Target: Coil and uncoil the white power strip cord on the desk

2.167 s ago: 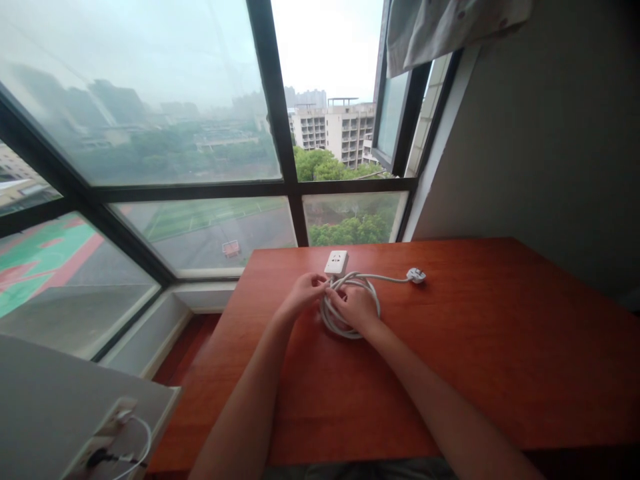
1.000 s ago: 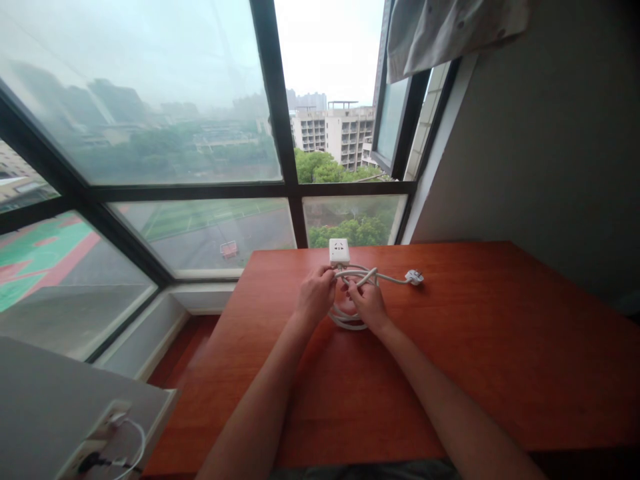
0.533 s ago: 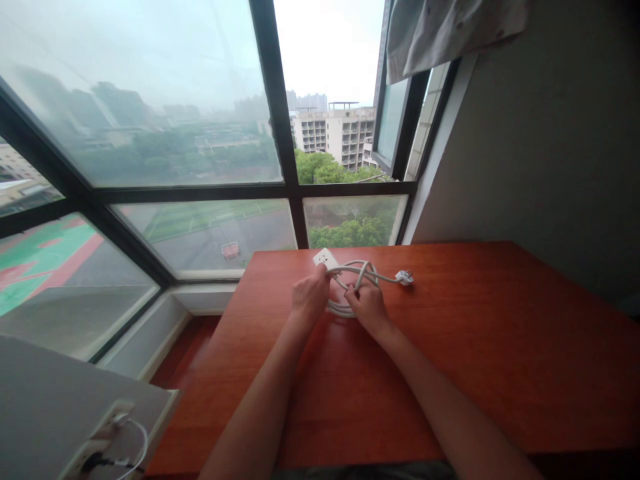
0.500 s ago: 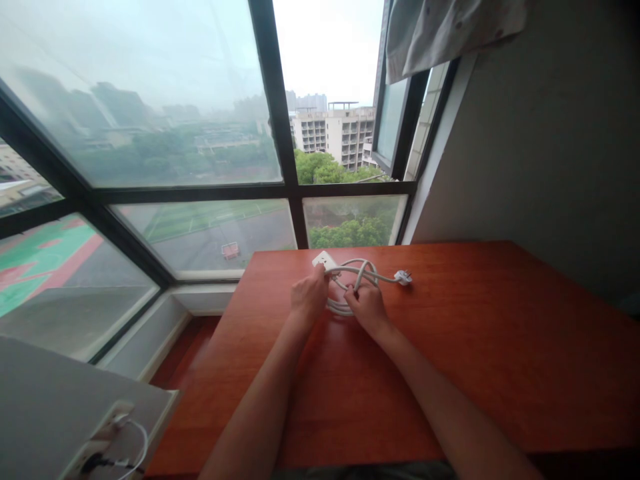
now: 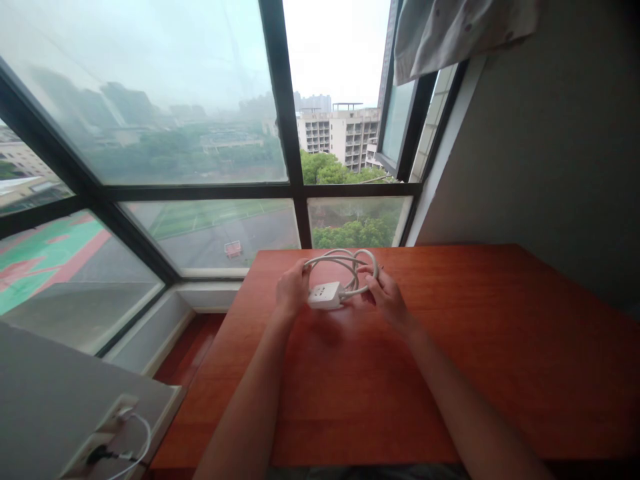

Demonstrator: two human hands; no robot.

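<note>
A white power strip point(image 5: 326, 295) with its coiled, pale cable point(image 5: 345, 257) is held between my hands over the far part of the table. My left hand point(image 5: 294, 288) is closed on the left side of the cable loops, close to the strip's left end. On the right, my right hand point(image 5: 387, 298) has its fingers curled round the cable near where it leaves the strip. The strip's sockets face up toward me. The plug is mostly hidden around my right hand, with only a small dark bit showing above the fingers.
The reddish-brown wooden table point(image 5: 500, 347) spreads beneath my arms. Dark window frames point(image 5: 210, 193) stand beyond it, with one pane open and a curtain point(image 5: 460, 33) hanging at upper right. At lower left, a wall socket point(image 5: 117, 417) has plugs and cords in it.
The power strip has swung from behind my left hand to the near side, between my hands. My hands have moved apart, and the plug no longer lies out to the right.
</note>
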